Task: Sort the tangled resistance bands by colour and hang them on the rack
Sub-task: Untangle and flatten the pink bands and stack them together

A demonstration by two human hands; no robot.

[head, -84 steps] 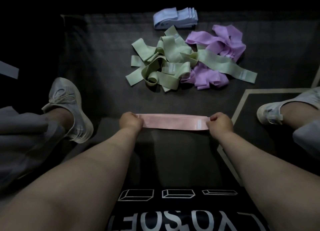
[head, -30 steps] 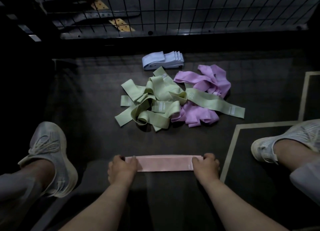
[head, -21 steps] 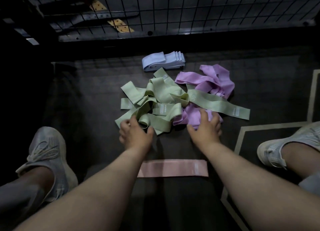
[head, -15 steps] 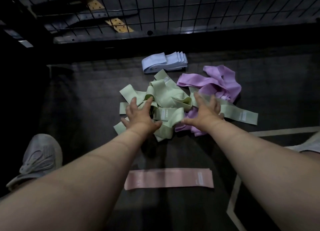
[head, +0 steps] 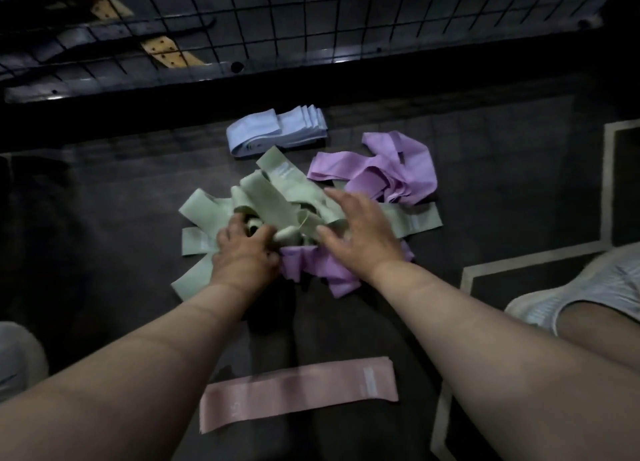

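Two hands sorting: left hand (head: 244, 253) curls its fingers round green bands (head: 277, 189), probably to free them; right hand (head: 360, 234), fingers spread flat, pins those beneath.

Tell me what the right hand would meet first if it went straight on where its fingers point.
The green bands: the right hand points up-left over that tangle, fingers spread. Beyond lies the blue stack, though the hand's height is unclear.
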